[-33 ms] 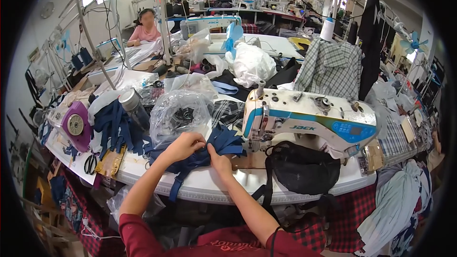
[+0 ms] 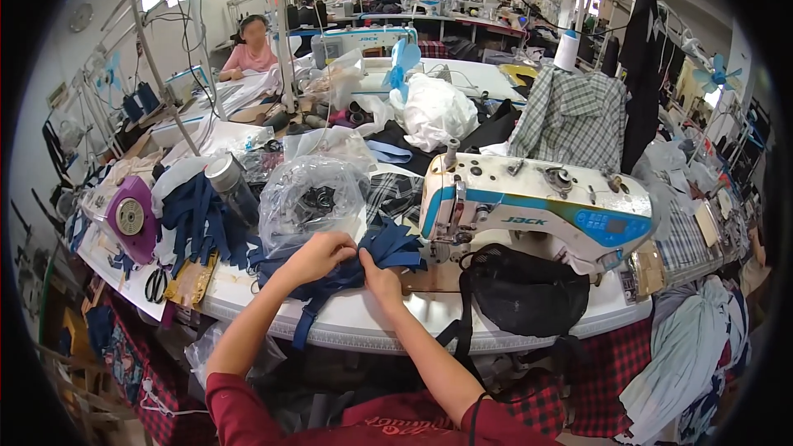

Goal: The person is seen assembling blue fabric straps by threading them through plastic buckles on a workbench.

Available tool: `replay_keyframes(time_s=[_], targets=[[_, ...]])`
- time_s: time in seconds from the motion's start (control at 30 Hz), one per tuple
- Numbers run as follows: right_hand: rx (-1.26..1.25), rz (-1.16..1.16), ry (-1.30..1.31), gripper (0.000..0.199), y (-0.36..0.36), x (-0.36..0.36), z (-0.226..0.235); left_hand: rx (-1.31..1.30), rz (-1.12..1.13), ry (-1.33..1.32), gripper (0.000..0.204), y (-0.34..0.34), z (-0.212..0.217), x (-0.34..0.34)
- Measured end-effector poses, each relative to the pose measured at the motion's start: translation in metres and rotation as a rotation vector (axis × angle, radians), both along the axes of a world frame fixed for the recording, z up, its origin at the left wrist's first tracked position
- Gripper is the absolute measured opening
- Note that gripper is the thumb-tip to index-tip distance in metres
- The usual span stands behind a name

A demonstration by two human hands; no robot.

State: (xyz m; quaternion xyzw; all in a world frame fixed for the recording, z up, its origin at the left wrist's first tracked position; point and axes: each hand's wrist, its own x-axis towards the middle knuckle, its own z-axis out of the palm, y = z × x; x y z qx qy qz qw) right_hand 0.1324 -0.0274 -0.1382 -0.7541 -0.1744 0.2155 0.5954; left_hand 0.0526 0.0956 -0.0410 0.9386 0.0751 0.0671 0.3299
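Note:
A bundle of navy blue fabric strips (image 2: 390, 241) lies on the white sewing table, some hanging over its front edge. My right hand (image 2: 380, 278) grips the bundle from the near side, its thumb pressed on top of the strips. Just left of it, my left hand (image 2: 322, 254) is closed, its fingers bent and pinched together above the strips. What sits between those fingertips is too small to make out. Right of my hands stands a white and blue sewing machine (image 2: 537, 206).
A clear plastic bag (image 2: 307, 198) lies behind my hands. More navy strips (image 2: 198, 219), a lidded jar (image 2: 233, 186), black scissors (image 2: 156, 285) and a purple device (image 2: 132, 219) are at the left. A black mesh bag (image 2: 529, 293) lies before the machine. Someone in pink (image 2: 250, 54) sits farther back.

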Motion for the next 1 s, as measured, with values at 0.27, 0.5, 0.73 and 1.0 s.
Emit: replay_keyframes(time_s=[0.27,0.5,0.73,1.0], targets=[[0.176,-0.040,0.309,0.060,-0.006,-0.006,0.025,0.416,-0.060,-0.293,0.066,-0.024,-0.022,-0.017],[0.002,0.065,0.184,0.073,-0.019,-0.002,0.037,0.340,0.091,-0.321,0.052,-0.027,-0.041,-0.014],[-0.016,0.310,-0.324,0.042,-0.036,0.016,0.034,0.070,0.155,-0.286,0.036,-0.014,-0.035,0.000],[-0.151,0.383,-0.239,0.020,-0.058,0.005,0.056,0.190,0.105,-0.246,0.034,-0.011,-0.049,0.009]])
